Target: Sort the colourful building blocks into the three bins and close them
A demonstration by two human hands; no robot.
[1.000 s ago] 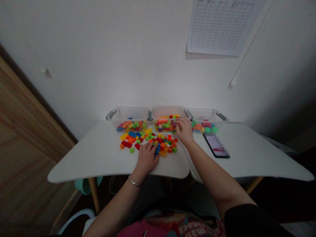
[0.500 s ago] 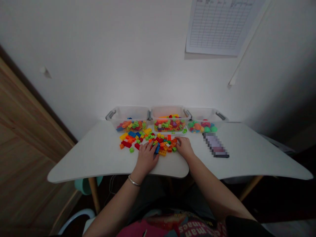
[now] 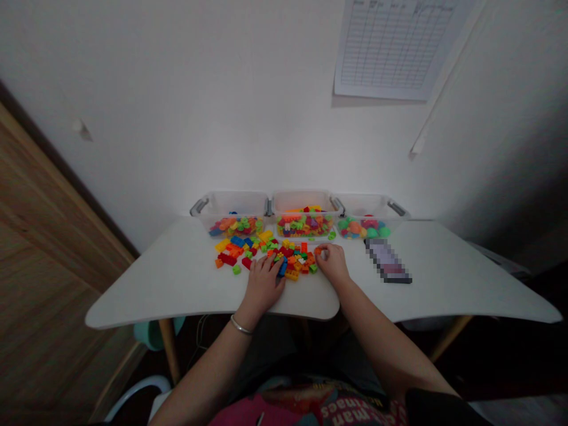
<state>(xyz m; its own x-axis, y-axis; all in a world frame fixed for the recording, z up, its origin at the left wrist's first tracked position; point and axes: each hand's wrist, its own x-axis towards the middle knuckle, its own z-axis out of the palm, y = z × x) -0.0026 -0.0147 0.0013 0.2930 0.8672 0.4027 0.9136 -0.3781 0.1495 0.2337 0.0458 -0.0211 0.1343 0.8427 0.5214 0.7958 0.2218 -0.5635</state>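
A pile of colourful toy building blocks (image 3: 266, 244) is spread over the white table. My left hand (image 3: 265, 277) rests on the near side of the pile with its fingers spread, a blue block (image 3: 283, 269) beside its index finger and thumb. At the pile's right edge, my right hand (image 3: 332, 263) is curled, thumb and fingertips pinching a small orange block (image 3: 318, 251). Just left of those fingertips lie a green block (image 3: 313, 268) and several red and orange ones. What lies beneath my left palm is hidden.
Three clear plastic bins line the wall: the left bin (image 3: 235, 201) and middle bin (image 3: 302, 201) hold blocks, the right bin (image 3: 368, 204) rounded colourful pieces. A blurred-out phone-like object (image 3: 388, 260) lies right of my hand. The table's curved front edge (image 3: 328, 316) is near me.
My right hand's fingers have curled in, and its thumb and fingertips now close on an orange block at the pile's edge. My left hand has stayed almost still.
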